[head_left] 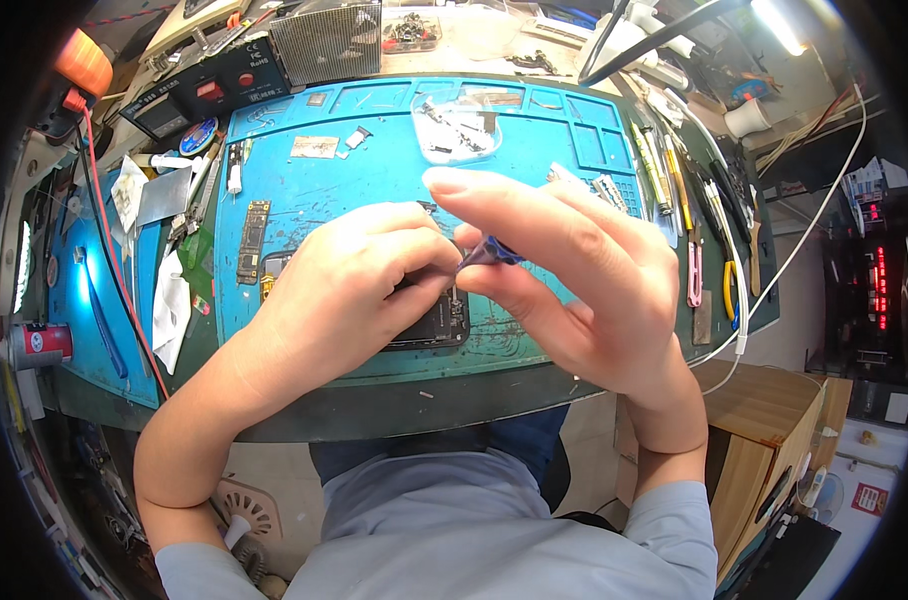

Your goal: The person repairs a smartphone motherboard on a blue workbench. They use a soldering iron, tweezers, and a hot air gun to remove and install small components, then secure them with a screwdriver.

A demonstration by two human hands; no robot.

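My left hand (pixel 349 275) is closed over the mat, its fingertips pinched together. My right hand (pixel 599 270) pinches a small shiny dark purple piece (pixel 490 252) between thumb and fingers, with the index finger raised above it. The piece narrows toward the left and meets my left fingertips; its exact kind is too small to tell. Below the hands lies an opened phone (pixel 439 328) with dark insides, partly hidden by my left hand. Left of it, a narrow phone circuit board (pixel 254 240) rests on the blue work mat (pixel 319 190).
A clear plastic box (pixel 456 128) of small parts sits farther back on the mat. Tweezers and pen-like tools line the right side, near pink-handled cutters (pixel 694 275). A black power unit (pixel 209 90) stands at the back left. A red-and-black cable pair (pixel 114 235) crosses the left side.
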